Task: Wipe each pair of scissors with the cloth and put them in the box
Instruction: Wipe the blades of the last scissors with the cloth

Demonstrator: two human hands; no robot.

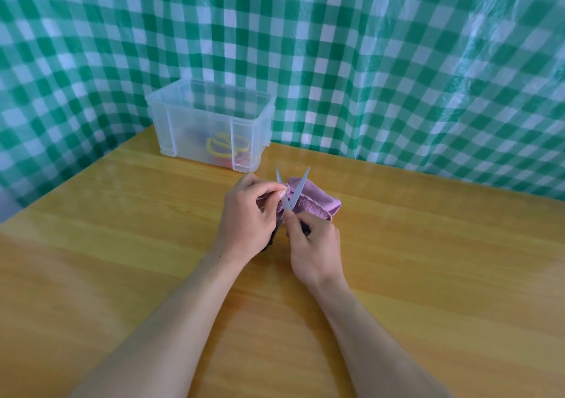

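Note:
A pair of scissors (298,188) with grey blades spread in a V points away from me over the table's middle. My right hand (315,251) grips its dark handles, which are mostly hidden. My left hand (250,214) pinches the purple cloth (316,203) against the left blade. The cloth bunches behind the blades. A clear plastic box (211,122) stands open at the back, with yellow-handled and red-handled scissors (224,150) lying inside it.
The wooden table (122,260) ends in a left edge running diagonally from the box toward me. A green and white checked curtain (397,61) hangs close behind the table and box.

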